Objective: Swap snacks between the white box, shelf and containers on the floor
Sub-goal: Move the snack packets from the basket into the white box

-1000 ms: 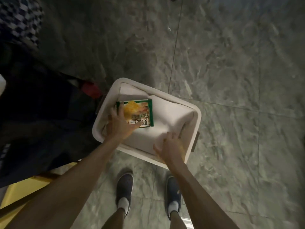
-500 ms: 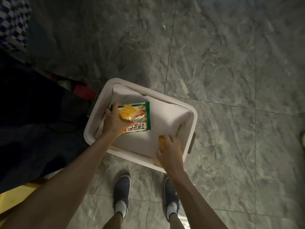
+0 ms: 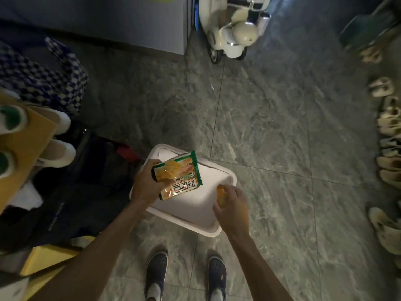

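Note:
A white box (image 3: 204, 227) sits on the grey tiled floor in front of my feet. My left hand (image 3: 147, 183) grips a green and orange snack packet (image 3: 180, 174) by its left edge and holds it lifted over the box. My right hand (image 3: 232, 209) curls round a small orange snack (image 3: 221, 195) at the box's right rim. The inside of the box that shows is bare white.
A dark bag (image 3: 82, 187), cardboard (image 3: 23, 146) with white shoes and checkered cloth (image 3: 43, 83) crowd the left. A yellow box (image 3: 43, 261) lies at lower left. A white toy scooter (image 3: 232, 29) stands at the top. Several slippers (image 3: 388, 148) line the right edge.
Both hands have risen out of the box, the left one bringing the green packet up and the right one bringing the orange snack. The camera has tilted up, showing more of the room.

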### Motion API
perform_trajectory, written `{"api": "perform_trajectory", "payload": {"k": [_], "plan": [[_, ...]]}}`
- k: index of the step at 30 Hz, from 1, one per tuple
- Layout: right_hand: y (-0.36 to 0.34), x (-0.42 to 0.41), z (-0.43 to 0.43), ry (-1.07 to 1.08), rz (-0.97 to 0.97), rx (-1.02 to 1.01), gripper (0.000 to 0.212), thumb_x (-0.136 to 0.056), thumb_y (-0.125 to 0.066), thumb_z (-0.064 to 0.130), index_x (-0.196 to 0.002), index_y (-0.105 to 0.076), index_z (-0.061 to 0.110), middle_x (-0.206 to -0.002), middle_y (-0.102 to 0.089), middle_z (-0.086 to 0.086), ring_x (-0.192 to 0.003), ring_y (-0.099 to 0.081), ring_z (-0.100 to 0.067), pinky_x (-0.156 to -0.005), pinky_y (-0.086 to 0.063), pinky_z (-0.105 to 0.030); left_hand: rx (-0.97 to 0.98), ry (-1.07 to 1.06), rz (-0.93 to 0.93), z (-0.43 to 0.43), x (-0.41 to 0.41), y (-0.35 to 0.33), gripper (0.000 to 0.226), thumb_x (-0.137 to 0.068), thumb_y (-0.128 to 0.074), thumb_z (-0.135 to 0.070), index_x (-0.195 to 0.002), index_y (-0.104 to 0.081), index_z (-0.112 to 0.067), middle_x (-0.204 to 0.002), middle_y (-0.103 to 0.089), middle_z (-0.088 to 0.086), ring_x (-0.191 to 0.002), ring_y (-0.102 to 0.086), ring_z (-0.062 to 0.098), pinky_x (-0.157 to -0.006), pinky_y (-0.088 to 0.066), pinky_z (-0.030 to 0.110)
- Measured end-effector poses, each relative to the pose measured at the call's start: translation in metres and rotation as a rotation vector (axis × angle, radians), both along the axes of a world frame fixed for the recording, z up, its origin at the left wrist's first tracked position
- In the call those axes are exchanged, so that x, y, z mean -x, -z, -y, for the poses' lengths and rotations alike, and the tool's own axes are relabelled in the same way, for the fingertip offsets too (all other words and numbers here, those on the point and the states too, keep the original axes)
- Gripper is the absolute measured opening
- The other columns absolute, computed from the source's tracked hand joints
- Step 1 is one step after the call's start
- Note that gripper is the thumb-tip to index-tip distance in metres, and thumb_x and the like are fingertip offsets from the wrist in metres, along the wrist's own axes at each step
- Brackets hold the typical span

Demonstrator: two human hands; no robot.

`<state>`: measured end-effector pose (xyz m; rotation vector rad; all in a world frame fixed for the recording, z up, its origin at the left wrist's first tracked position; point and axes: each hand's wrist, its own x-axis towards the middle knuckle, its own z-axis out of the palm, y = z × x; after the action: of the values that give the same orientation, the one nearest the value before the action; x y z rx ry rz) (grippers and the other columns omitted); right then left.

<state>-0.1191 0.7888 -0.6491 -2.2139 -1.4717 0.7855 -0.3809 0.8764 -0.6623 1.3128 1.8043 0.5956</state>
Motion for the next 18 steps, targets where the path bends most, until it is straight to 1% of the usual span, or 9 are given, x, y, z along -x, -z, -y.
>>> {"api": "perform_trajectory", "payload": {"k": [2,4,8,10,13,14,16,17,18], "plan": [[-0.043,-0.006,-0.003,-0.012,0.012,-0.014,0.063,-0.078,-0.082,0.020,-0.138,-0.064,0.014,-0.132,-0.062,-0.013,-0.116,-0.059,-0.035,-0.100,-0.050,-0.041,-0.031,0.005,0.002,0.013,0.004,-0.049,0.068,-0.069,-0.099,-0.023,-0.123,-0.060,-0.040,-0.116,-0.060,-0.002,-0.104,-0.067,0.019,-0.086,-0.062,0.041],[-0.088,-0.011,-0.010,-0.035,0.009,-0.058,0.061,-0.078,-0.083,0.020,-0.136,-0.065,0.015,-0.129,-0.063,-0.013,-0.114,-0.059,-0.035,-0.097,-0.049,-0.039,-0.079,-0.010,0.009,0.027,0.012,-0.099,0.069,-0.068,-0.099,-0.027,-0.122,-0.060,-0.040,-0.117,-0.062,-0.001,-0.103,-0.067,0.016,-0.087,-0.062,0.043],[-0.182,-0.009,-0.026,-0.142,-0.002,-0.192,0.058,-0.075,-0.082,0.012,-0.131,-0.068,0.016,-0.123,-0.066,-0.012,-0.102,-0.065,-0.034,-0.083,-0.049,-0.032,-0.194,-0.066,0.017,0.061,0.035,-0.188,0.070,-0.063,-0.099,-0.048,-0.120,-0.058,-0.046,-0.114,-0.069,-0.006,-0.103,-0.070,0.014,-0.086,-0.063,0.047],[-0.226,0.002,-0.028,-0.181,-0.015,-0.240,0.054,-0.078,-0.078,0.009,-0.130,-0.069,0.017,-0.124,-0.066,-0.012,-0.101,-0.067,-0.034,-0.081,-0.049,-0.032,-0.269,-0.124,0.026,0.086,0.048,-0.229,0.068,-0.063,-0.097,-0.052,-0.119,-0.058,-0.047,-0.112,-0.071,-0.008,-0.102,-0.070,0.011,-0.085,-0.062,0.043],[-0.274,0.026,-0.029,-0.269,-0.031,-0.307,0.049,-0.079,-0.076,0.007,-0.127,-0.072,0.017,-0.120,-0.069,-0.012,-0.097,-0.069,-0.035,-0.077,-0.049,-0.031,-0.353,-0.211,0.013,0.126,0.070,-0.280,0.065,-0.068,-0.095,-0.052,-0.120,-0.056,-0.043,-0.111,-0.072,-0.013,-0.097,-0.069,-0.001,-0.077,-0.061,0.036],[-0.286,0.036,-0.029,-0.303,-0.048,-0.327,0.048,-0.079,-0.076,0.007,-0.125,-0.072,0.016,-0.118,-0.069,-0.011,-0.096,-0.069,-0.034,-0.076,-0.047,-0.029,-0.373,-0.244,-0.009,0.139,0.080,-0.292,0.068,-0.070,-0.097,-0.051,-0.123,-0.056,-0.040,-0.112,-0.072,-0.013,-0.097,-0.069,0.000,-0.078,-0.062,0.037],[-0.303,0.060,-0.027,-0.392,-0.093,-0.373,0.044,-0.079,-0.076,0.007,-0.122,-0.072,0.015,-0.115,-0.069,-0.012,-0.095,-0.069,-0.034,-0.074,-0.047,-0.030,-0.410,-0.338,-0.028,0.165,0.103,-0.309,0.071,-0.075,-0.097,-0.043,-0.132,-0.055,-0.031,-0.116,-0.072,-0.009,-0.100,-0.072,0.008,-0.081,-0.063,0.040],[-0.312,0.076,-0.025,-0.445,-0.112,-0.391,0.042,-0.080,-0.077,0.006,-0.121,-0.071,0.015,-0.116,-0.069,-0.013,-0.095,-0.069,-0.035,-0.073,-0.048,-0.031,-0.424,-0.389,-0.033,0.178,0.117,-0.313,0.070,-0.077,-0.096,-0.039,-0.134,-0.055,-0.030,-0.118,-0.072,-0.007,-0.101,-0.072,0.010,-0.081,-0.063,0.038],[-0.318,0.094,-0.023,-0.499,-0.125,-0.407,0.041,-0.082,-0.077,0.007,-0.121,-0.071,0.015,-0.118,-0.068,-0.013,-0.096,-0.069,-0.035,-0.074,-0.048,-0.032,-0.440,-0.439,-0.040,0.194,0.128,-0.321,0.067,-0.079,-0.096,-0.035,-0.132,-0.055,-0.032,-0.117,-0.072,-0.007,-0.100,-0.072,0.010,-0.078,-0.062,0.032]]}}
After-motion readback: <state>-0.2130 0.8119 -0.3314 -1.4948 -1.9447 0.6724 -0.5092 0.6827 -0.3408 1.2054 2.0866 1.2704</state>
